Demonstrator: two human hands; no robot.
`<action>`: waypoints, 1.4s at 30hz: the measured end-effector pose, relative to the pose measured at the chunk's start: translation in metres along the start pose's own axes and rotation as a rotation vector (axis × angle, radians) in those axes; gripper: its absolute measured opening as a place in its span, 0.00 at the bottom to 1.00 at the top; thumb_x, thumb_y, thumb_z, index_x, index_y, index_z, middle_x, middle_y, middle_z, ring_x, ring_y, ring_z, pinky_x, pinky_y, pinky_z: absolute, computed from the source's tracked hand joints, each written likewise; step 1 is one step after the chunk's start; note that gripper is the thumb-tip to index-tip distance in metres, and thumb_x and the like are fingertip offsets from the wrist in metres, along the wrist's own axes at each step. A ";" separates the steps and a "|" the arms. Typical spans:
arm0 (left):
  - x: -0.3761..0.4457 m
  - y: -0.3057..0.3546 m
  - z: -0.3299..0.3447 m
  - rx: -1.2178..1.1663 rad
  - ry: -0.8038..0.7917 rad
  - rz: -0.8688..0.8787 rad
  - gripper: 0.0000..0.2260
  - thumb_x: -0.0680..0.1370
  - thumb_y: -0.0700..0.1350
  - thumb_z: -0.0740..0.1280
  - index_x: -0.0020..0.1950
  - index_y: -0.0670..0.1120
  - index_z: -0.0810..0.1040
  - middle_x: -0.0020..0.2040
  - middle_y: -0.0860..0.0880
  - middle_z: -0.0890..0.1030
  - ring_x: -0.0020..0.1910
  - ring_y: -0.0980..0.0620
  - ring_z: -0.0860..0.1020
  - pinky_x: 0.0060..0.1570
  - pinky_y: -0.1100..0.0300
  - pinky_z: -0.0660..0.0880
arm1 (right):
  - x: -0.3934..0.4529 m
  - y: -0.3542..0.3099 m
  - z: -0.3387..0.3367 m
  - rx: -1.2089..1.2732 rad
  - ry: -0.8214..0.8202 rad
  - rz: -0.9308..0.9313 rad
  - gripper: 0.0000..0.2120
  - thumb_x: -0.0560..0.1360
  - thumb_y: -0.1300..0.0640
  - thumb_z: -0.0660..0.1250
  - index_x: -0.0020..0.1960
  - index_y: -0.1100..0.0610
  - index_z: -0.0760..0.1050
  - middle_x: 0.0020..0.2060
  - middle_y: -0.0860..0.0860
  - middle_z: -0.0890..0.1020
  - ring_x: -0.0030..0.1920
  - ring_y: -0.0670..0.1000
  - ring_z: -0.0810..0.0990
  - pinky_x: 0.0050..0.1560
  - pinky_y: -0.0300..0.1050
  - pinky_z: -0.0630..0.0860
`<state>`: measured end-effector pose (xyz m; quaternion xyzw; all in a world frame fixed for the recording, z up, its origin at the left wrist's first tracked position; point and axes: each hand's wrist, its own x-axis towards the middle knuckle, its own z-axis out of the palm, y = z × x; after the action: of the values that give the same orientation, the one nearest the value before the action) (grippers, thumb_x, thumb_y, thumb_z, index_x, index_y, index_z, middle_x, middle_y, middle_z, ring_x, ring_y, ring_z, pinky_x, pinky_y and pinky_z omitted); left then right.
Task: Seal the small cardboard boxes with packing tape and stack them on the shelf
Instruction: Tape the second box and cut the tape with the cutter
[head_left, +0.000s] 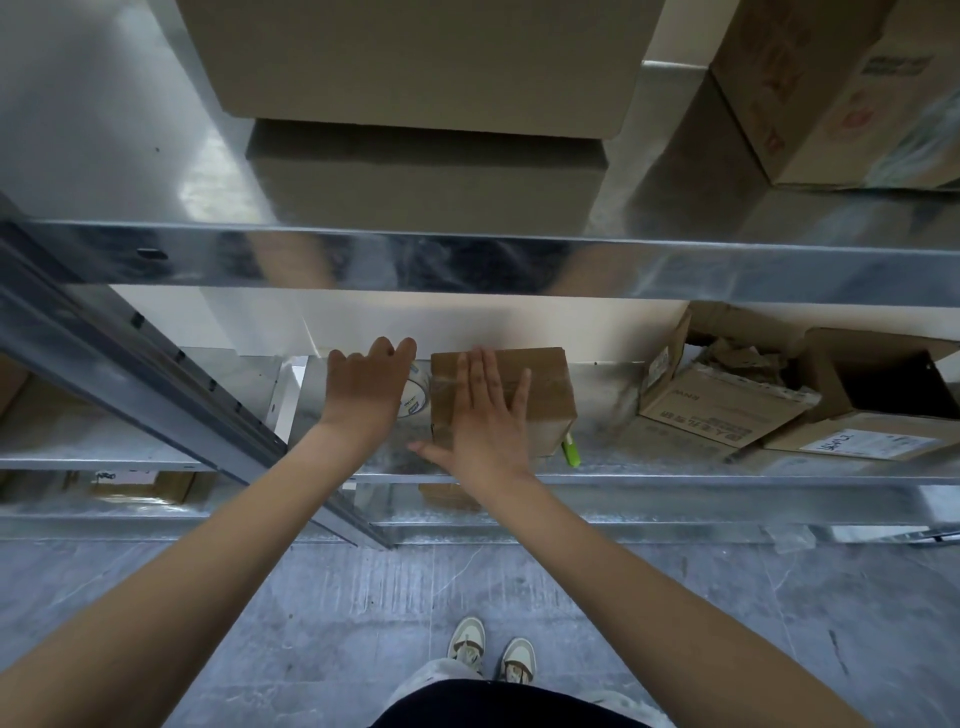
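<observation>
A small brown cardboard box (511, 400) sits near the front edge of the shiny metal shelf (649, 470), its flaps closed under clear tape. The right hand (485, 421) lies flat on top, fingers straight. The left hand (366, 387) curls over a white roll of packing tape (415, 397) just beside the box.
</observation>
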<state>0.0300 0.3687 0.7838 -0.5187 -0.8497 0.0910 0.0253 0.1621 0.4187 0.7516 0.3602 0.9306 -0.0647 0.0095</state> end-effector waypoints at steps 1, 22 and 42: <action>0.000 0.000 0.000 0.005 0.004 -0.005 0.20 0.72 0.36 0.66 0.61 0.47 0.65 0.51 0.48 0.74 0.43 0.45 0.78 0.41 0.56 0.61 | 0.002 -0.008 0.001 0.001 0.001 -0.042 0.53 0.70 0.28 0.57 0.76 0.62 0.37 0.77 0.58 0.42 0.76 0.54 0.37 0.70 0.65 0.32; -0.010 -0.002 0.057 -1.327 0.174 -0.613 0.15 0.76 0.32 0.57 0.63 0.40 0.68 0.59 0.41 0.75 0.52 0.46 0.75 0.49 0.54 0.72 | 0.013 -0.013 -0.008 -0.023 -0.076 -0.119 0.49 0.73 0.47 0.69 0.76 0.63 0.38 0.77 0.60 0.43 0.77 0.58 0.44 0.74 0.54 0.45; -0.019 -0.004 -0.016 -1.043 0.138 -0.326 0.21 0.77 0.62 0.57 0.57 0.49 0.78 0.53 0.46 0.81 0.50 0.47 0.78 0.51 0.49 0.76 | 0.011 0.030 -0.046 0.591 0.130 -0.147 0.45 0.61 0.46 0.77 0.72 0.57 0.62 0.69 0.53 0.64 0.66 0.48 0.56 0.66 0.36 0.56</action>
<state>0.0379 0.3519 0.8011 -0.3287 -0.8479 -0.3815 -0.1656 0.1754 0.4536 0.7936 0.2826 0.8937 -0.3097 -0.1600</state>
